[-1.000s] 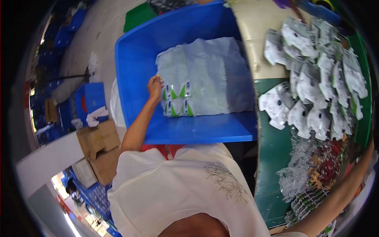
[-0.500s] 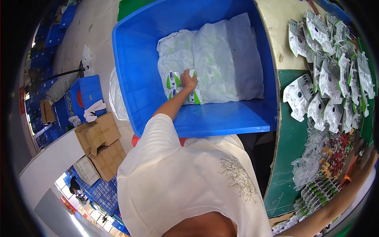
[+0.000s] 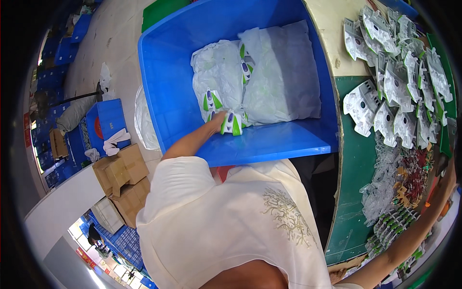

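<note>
We see our left hand (image 3: pixel 219 118) closed on a white-and-green piece (image 3: pixel 231 124) that sits at about four o'clock from the knuckles; most of the fingertips are hidden. The piece is over the near part of a big blue bin (image 3: pixel 288 147), close to its front wall. Taking the left hand as the middle of our clock, a second white-and-green part (image 3: pixel 212 100) lies just beyond it, between eleven and twelve. Another such part, a slim one (image 3: pixel 247 70), shows at one o'clock, in the seam between two cloudy white sheets: the smaller sheet (image 3: pixel 217 62) spreads at twelve, the larger sheet (image 3: pixel 288 72) at two.

Outside the bin, a green tabletop (image 3: pixel 353 192) runs past four o'clock. On its far side, just short of three, we have a heap of silver-grey shells (image 3: pixel 394 91) with green edges. Between three and four come clear plastic pieces (image 3: pixel 382 178) and, next to them, a tangle of red bits (image 3: pixel 414 178); at four, small green-and-white parts (image 3: pixel 392 224) stand in rows.

Our right hand (image 3: pixel 450 173) is farther out, between three and four, at the picture's dim rim; we cannot tell whether it grips anything.

At eight o'clock, cardboard boxes (image 3: pixel 122 166) are stacked.
</note>
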